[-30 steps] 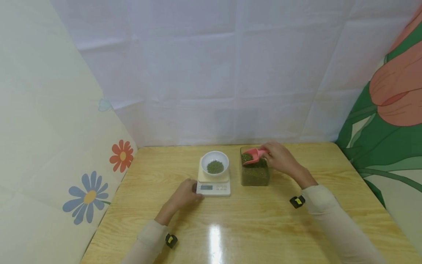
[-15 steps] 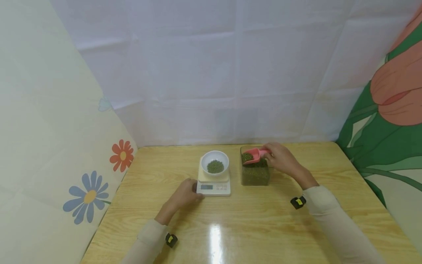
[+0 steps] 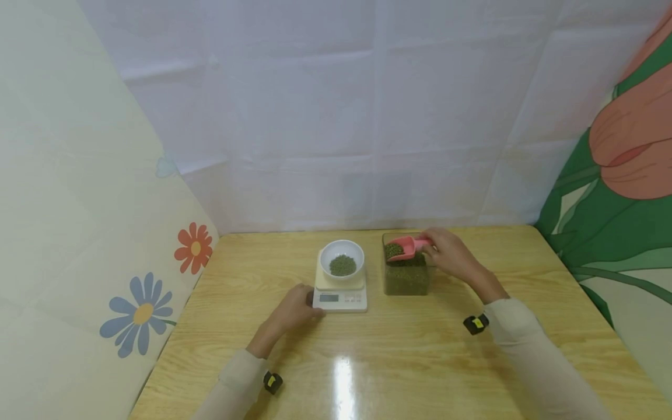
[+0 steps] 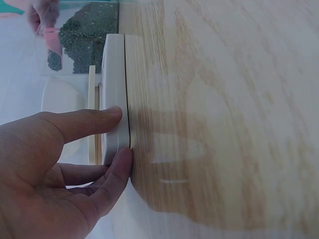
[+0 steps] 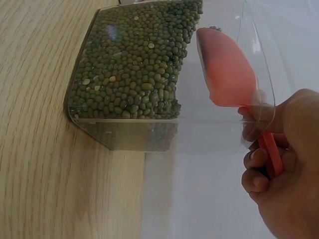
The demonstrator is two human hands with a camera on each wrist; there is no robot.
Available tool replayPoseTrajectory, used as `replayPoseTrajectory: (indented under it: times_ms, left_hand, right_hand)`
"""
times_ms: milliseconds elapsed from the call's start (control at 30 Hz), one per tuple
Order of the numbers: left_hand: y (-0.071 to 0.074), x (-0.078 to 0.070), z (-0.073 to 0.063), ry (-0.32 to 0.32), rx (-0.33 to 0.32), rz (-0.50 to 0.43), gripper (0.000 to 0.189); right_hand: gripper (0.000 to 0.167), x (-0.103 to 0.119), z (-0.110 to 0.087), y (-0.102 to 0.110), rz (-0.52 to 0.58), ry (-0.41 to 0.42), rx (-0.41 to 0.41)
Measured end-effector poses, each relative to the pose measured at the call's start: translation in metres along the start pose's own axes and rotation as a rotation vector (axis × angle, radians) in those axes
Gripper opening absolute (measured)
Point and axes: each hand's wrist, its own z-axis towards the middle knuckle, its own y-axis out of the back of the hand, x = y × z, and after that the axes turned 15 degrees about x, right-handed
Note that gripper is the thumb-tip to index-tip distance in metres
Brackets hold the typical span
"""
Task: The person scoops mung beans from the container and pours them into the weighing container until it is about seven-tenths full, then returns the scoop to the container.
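Observation:
In the head view, my left hand (image 3: 294, 306) grips the near left corner of a white kitchen scale (image 3: 343, 302). Thumb and fingers pinch that corner in the left wrist view. On the scale's platform stands a white bowl (image 3: 326, 254) holding green mung beans (image 3: 343, 266). Right of the scale is a clear square container (image 3: 406, 284), part filled with more mung beans (image 5: 134, 64). My right hand (image 3: 448, 254) holds a pink scoop (image 3: 404, 247) by its handle at the container's top. Beans lie in the scoop's bowl, which is above the heaped beans inside the walls.
Both things stand on a wood-grain table (image 3: 409, 350), near its back edge. A pale cloth (image 3: 294, 146) hangs behind, with flower-patterned sheets (image 3: 68, 233) at the sides. Each wrist carries a small black camera (image 3: 475, 324).
The right hand and the scoop have sunk very slightly, staying over the container. The left hand, scale and bowl have kept their places.

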Motion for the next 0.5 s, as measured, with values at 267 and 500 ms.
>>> replayPoseTrajectory:
  times_ms: [267, 500]
  left_hand:
    - [-0.0001, -0.0007, -0.0009, 0.005, 0.003, -0.003, 0.036]
    - [0.0, -0.0014, -0.001, 0.011, -0.002, 0.006, 0.037]
  right_hand:
    - [0.024, -0.0045, -0.001, -0.0019, 0.034, -0.007, 0.012]
    - [0.024, -0.0058, -0.0023, -0.0002, 0.053, -0.027, 0.019]
